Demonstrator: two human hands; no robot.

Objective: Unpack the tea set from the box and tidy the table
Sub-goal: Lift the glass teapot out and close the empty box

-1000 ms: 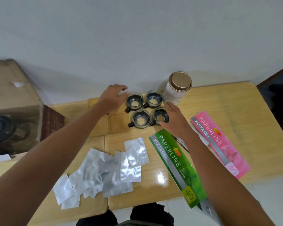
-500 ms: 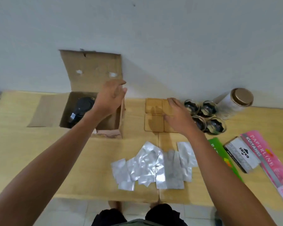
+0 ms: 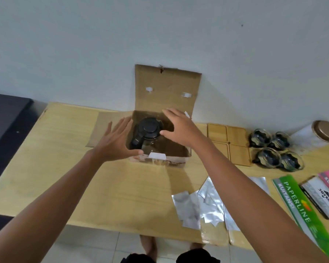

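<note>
Head view: both hands over open cardboard box (image 3: 160, 156) on wooden surface (image 3: 65, 168). Left hand (image 3: 116, 141) spread wide, fingers straight, holds nothing, at box left edge. Right hand (image 3: 179, 128) open, fingers loosely curved, thumb near black lid of glass teapot (image 3: 147, 133); contact cannot tell. Teapot sits inside box. Right of box: wooden coasters (image 3: 228, 143), then four glass cups (image 3: 273, 150), then jar (image 3: 319, 133). Silver sachets (image 3: 198, 207) near front edge.

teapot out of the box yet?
No, the teapot sits inside the open cardboard box, with the left hand and right hand open above it.
</note>
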